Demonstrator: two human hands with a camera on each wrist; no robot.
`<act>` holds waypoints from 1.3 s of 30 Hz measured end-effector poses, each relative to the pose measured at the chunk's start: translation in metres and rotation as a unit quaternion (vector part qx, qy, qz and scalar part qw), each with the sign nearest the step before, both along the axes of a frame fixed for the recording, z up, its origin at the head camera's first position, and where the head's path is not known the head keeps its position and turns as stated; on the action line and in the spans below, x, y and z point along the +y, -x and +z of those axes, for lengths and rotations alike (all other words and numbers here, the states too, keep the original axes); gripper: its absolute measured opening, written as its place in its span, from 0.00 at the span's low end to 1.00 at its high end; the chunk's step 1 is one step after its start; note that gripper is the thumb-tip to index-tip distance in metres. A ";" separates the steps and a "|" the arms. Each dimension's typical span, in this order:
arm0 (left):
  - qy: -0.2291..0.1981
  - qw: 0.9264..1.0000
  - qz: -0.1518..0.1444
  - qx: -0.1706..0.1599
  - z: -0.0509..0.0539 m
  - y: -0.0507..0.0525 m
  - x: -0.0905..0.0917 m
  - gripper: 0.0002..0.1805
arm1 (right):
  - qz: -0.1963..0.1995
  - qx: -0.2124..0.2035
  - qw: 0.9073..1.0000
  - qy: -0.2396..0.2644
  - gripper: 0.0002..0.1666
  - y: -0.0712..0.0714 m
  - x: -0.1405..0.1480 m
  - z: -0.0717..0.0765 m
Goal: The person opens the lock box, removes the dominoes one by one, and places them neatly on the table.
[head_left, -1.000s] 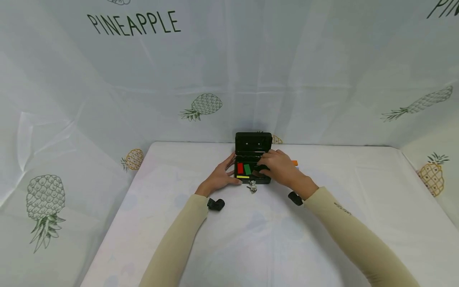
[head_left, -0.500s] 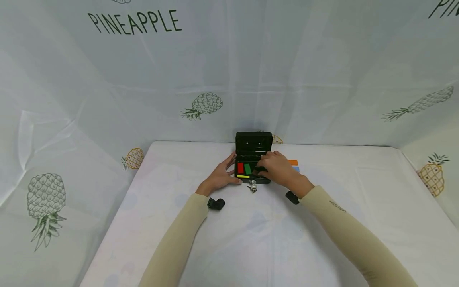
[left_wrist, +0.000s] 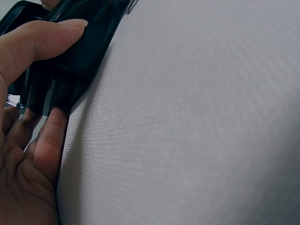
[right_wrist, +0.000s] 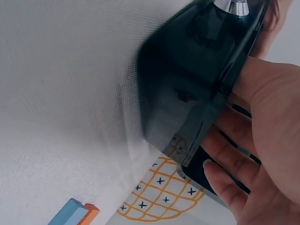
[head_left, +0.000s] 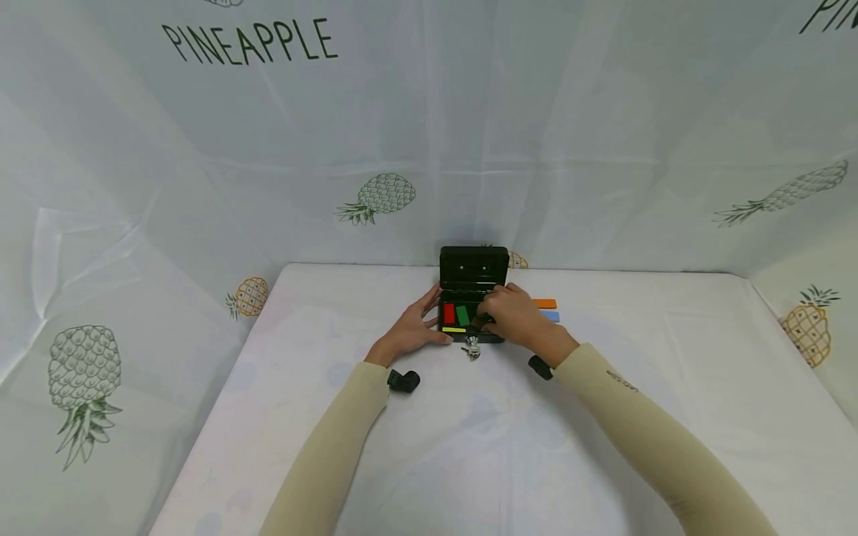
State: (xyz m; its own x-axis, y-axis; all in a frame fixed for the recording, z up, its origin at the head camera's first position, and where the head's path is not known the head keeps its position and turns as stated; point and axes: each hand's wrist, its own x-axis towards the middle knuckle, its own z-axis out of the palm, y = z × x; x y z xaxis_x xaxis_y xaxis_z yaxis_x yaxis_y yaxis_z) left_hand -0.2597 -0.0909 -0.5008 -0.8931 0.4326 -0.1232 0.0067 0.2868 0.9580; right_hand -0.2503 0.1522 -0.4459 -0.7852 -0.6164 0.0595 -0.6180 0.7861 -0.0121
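Observation:
A black metal box [head_left: 474, 266] stands with its lid up; a red block [head_left: 449, 313], a green block [head_left: 462, 316] and a yellow strip [head_left: 453, 330] lie inside. The left hand [head_left: 409, 333] rests against its left side, thumb on the front wall, fingers extended; the left wrist view shows that thumb [left_wrist: 56, 37] on the black box [left_wrist: 84, 51]. Inside the right part of the box, the right hand [head_left: 519, 316] appears to pinch a small brown block [head_left: 477, 321], mostly covered by its fingers. In the right wrist view the box wall [right_wrist: 187, 75] hides the fingertips of the right hand [right_wrist: 267, 154].
Keys [head_left: 472, 348] hang at the lock on the box's front. Right of the box lie an orange block [head_left: 545, 304] and a blue block [head_left: 552, 316] on the white tabletop [head_left: 456, 447]. A pineapple-printed sheet [head_left: 570, 149] rises behind the table.
The right hand and forearm have shifted slightly left, so more of the orange and blue blocks shows. The left hand has stayed against the box.

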 end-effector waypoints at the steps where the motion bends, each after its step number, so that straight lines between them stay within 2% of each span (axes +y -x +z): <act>1: 0.001 1.000 0.001 0.000 0.000 0.000 0.000 0.66 | -0.001 -0.001 1.000 -0.001 0.11 0.000 0.000 0.000; 14: 0.004 1.000 0.000 0.001 -0.001 0.000 0.001 0.66 | -0.007 -0.017 1.000 -0.002 0.10 0.003 0.000 -0.004; 27: 0.015 1.000 0.002 0.001 0.000 0.000 0.000 0.66 | 0.001 -0.010 1.000 0.005 0.10 0.006 -0.002 -0.006; 32: 0.008 1.000 -0.001 0.001 -0.001 0.000 0.000 0.66 | 0.005 0.007 0.999 0.033 0.09 0.006 0.002 -0.001; 39: 0.006 1.000 -0.002 0.003 0.000 0.001 -0.001 0.66 | 0.011 0.026 0.997 0.076 0.11 0.001 0.010 0.014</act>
State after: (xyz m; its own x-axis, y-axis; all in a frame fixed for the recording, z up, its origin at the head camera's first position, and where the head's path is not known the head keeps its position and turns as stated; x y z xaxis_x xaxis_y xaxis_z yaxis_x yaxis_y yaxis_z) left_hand -0.2605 -0.0918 -0.5005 -0.8923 0.4344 -0.1229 0.0139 0.2985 0.9543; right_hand -0.2510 0.1626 -0.4319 -0.7643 -0.6148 0.1948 -0.6388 0.7632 -0.0977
